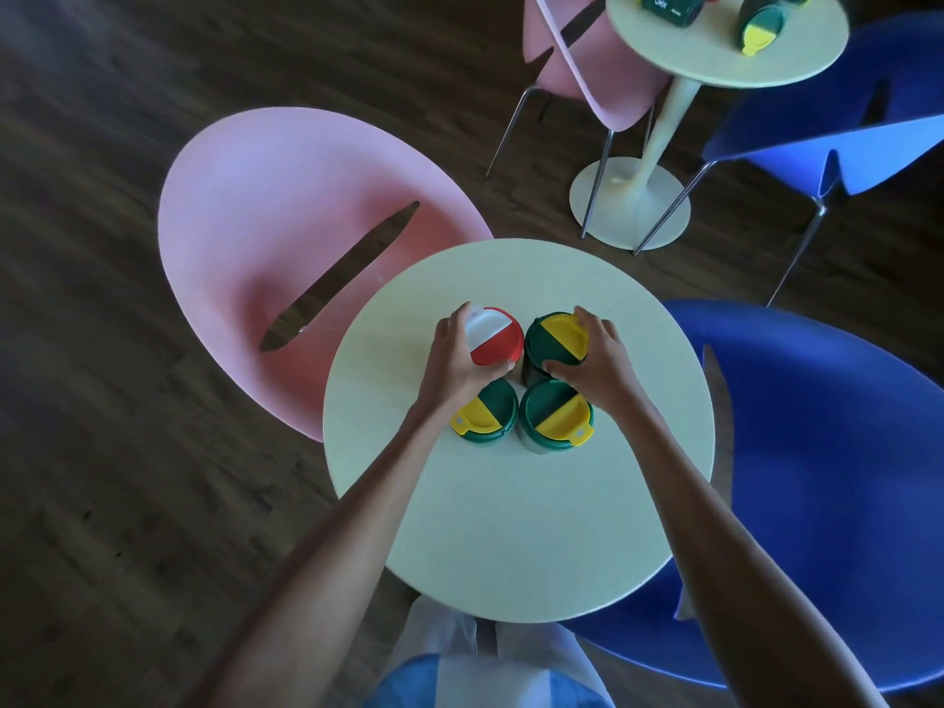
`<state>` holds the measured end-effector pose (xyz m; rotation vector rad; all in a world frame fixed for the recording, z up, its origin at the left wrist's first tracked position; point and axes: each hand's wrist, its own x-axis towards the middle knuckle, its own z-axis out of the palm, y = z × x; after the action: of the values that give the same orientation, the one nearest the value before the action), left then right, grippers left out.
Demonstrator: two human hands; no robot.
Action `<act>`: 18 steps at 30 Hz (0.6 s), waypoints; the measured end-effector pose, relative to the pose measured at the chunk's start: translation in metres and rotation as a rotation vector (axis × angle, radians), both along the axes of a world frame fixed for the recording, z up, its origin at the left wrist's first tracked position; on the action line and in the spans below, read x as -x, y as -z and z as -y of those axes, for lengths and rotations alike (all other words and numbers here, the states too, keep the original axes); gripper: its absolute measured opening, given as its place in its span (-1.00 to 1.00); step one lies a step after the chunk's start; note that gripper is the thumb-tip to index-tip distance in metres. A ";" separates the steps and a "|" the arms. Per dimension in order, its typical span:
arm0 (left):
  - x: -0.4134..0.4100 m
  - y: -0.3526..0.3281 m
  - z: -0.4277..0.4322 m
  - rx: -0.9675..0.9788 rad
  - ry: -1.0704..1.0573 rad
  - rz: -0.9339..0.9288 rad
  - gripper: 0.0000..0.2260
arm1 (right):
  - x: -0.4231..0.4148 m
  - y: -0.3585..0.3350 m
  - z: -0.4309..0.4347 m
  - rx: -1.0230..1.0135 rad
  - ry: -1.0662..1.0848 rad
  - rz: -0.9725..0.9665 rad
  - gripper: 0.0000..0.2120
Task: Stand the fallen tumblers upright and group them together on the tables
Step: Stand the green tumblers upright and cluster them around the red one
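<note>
Tumblers (536,401), four of them, stand upright in a tight square on the near counter (511,528). Just this side of the red-lidded tumbler (498,334) sit the near-left tumbler (482,413) and the near-right tumbler (557,419). My left hand (452,357) curls round the red-lidded tumbler; beside it my right hand (595,360) grips the fourth tumbler (549,339). I judge them light, rigid and smooth, best held round the wall below the lid. Well beyond the red-lidded tumbler, the far counter (715,58) carries fallen tumblers (761,25).
</note>
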<state>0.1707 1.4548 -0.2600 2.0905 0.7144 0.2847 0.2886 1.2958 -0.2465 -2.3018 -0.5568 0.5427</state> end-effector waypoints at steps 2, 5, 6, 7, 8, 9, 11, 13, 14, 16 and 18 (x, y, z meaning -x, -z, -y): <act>0.001 -0.001 0.000 -0.003 0.006 0.006 -0.26 | 0.001 -0.001 0.000 -0.002 -0.012 -0.002 -0.16; 0.003 -0.009 0.002 0.024 0.007 -0.004 -0.23 | 0.002 -0.006 0.004 -0.028 0.015 -0.041 -0.17; 0.006 -0.011 0.002 0.043 -0.006 -0.006 -0.22 | 0.003 -0.007 0.007 -0.059 0.051 -0.054 -0.19; 0.011 -0.012 0.002 0.065 -0.021 -0.002 -0.23 | 0.006 -0.008 0.011 -0.101 0.097 -0.061 -0.22; 0.019 -0.012 0.003 0.092 -0.035 0.010 -0.24 | 0.011 -0.007 0.018 -0.155 0.150 -0.072 -0.26; 0.029 -0.010 0.004 0.123 -0.042 0.028 -0.26 | 0.017 -0.006 0.025 -0.214 0.196 -0.094 -0.29; 0.054 -0.002 0.007 0.178 -0.029 0.036 -0.26 | 0.035 0.000 0.042 -0.273 0.217 -0.167 -0.31; 0.077 0.008 0.012 0.188 0.015 0.013 -0.23 | 0.054 0.010 0.058 -0.225 0.150 -0.223 -0.22; 0.084 0.012 0.015 0.183 0.036 0.003 -0.20 | 0.062 0.015 0.064 -0.197 0.112 -0.242 -0.16; 0.092 0.017 0.020 0.177 0.050 -0.004 -0.16 | 0.072 0.022 0.070 -0.176 0.059 -0.265 -0.11; 0.092 0.017 0.023 0.175 0.056 0.007 -0.16 | 0.076 0.025 0.069 -0.194 0.041 -0.261 -0.15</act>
<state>0.0786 1.4318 -0.2774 1.9391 0.6522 0.1916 0.2123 1.2264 -0.2710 -2.0160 -0.4153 0.7240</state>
